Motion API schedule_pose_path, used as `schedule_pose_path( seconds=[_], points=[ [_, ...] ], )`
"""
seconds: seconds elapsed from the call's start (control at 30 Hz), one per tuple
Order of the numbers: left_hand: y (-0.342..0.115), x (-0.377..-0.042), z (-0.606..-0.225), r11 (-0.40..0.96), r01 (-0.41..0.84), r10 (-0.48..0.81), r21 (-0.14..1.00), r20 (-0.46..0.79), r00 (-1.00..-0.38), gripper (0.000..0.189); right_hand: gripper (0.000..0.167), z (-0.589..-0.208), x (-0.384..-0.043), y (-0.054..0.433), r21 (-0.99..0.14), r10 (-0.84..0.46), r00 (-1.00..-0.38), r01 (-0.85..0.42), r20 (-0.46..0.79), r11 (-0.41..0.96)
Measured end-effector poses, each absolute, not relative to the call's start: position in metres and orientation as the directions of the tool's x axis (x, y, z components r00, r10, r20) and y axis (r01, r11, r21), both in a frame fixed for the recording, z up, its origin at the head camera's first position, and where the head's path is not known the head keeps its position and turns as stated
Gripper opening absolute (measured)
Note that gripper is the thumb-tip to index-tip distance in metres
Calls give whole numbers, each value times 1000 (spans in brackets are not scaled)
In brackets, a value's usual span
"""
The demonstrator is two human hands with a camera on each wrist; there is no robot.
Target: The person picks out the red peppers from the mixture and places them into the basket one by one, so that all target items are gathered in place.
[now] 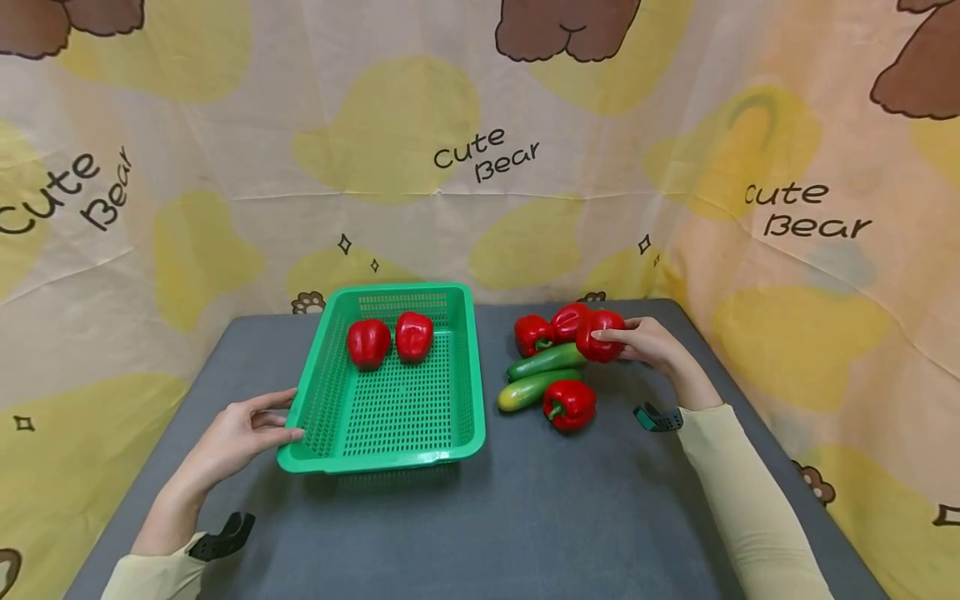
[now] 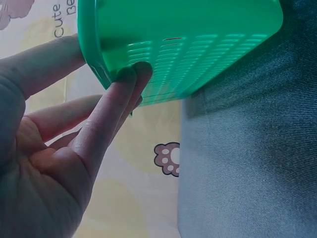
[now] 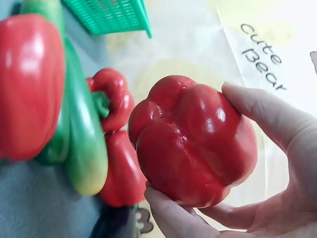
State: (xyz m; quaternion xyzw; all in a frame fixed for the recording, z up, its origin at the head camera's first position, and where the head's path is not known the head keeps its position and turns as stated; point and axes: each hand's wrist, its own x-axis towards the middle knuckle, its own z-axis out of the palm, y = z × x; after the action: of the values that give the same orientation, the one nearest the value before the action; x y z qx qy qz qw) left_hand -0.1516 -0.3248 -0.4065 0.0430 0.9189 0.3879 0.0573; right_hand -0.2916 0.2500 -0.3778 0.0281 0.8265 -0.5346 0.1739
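My right hand (image 1: 651, 342) holds a red bell pepper (image 1: 600, 336) between thumb and fingers, at the back right of the table. In the right wrist view the lobed end of this pepper (image 3: 193, 144) faces the camera. With thumb over the rim and fingers against the outer wall, my left hand (image 1: 243, 433) grips the left side of a green plastic basket (image 1: 480, 408). The perforated side wall of the basket (image 2: 198, 25) fills the top of the left wrist view. Two red bell peppers, one left (image 1: 368, 343) and one right (image 1: 414, 337), lie inside at the back.
Beside the held pepper are two more red peppers (image 1: 534, 334) and two green cucumbers, an upper (image 1: 546, 362) and a lower (image 1: 538, 389). Another red pepper (image 1: 570, 406) lies nearer the front. A dark object (image 3: 113, 222) shows partly in the right wrist view. Printed cloth (image 1: 390, 150) hangs behind the grey table (image 1: 525, 517).
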Motion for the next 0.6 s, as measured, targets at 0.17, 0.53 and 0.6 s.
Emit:
schedule_pose_path(
  seconds=[0.17, 0.53, 0.6],
  points=[
    [-325, -152, -407, 701, 37, 122, 713, -68, -990, 73, 85, -369, -296, 239, -875, -175, -933, 213, -315, 436],
    [-324, -151, -406, 703, 30, 115, 710, -72, -991, 73, 72, -358, -305, 211, -900, -239, -926, 182, -293, 397],
    [-324, -151, -405, 705, 32, 117, 709, -71, -991, 73, 72, -356, -307, 206, -906, -260, -921, 176, -290, 385]
  ],
)
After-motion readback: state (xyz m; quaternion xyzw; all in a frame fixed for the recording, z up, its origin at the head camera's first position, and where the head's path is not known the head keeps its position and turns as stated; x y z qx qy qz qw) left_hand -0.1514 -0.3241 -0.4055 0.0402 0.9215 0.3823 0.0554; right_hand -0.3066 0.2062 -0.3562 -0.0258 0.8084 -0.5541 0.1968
